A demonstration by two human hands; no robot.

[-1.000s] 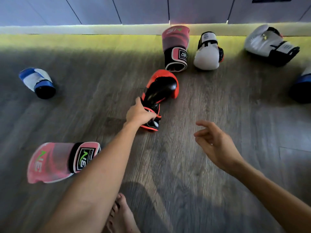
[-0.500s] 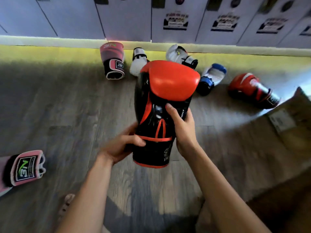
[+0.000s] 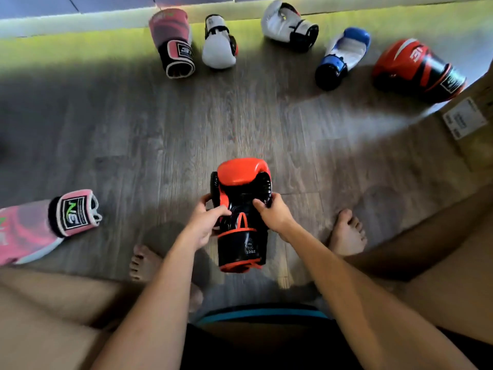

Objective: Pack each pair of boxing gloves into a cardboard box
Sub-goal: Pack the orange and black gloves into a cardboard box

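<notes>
Hands: left hand and right hand both grip the black-and-orange glove, one on each side of its middle, thumbs on the palm face.
Held glove: centre of view, between the two bare feet, padded end at 12 o'clock, cuff at 6 o'clock; cuff reads "10OZ".
Pink glove, near: on the floor at 9 o'clock, cuff toward the centre, well apart from the held glove.
Pink glove, far: at 11 o'clock by the wall, cuff opening toward the viewer.
White glove: just beside the far pink glove, at 12 o'clock.
White-and-black glove: at 1 o'clock, lying on its side.
Blue-and-white glove: between 1 and 2 o'clock, palm up.
Red-and-black glove: at 2 o'clock, near the cardboard box.
Cardboard box: right edge at 3 o'clock, white label on its flap; interior not visible.
Floor: grey wood planks.
</notes>
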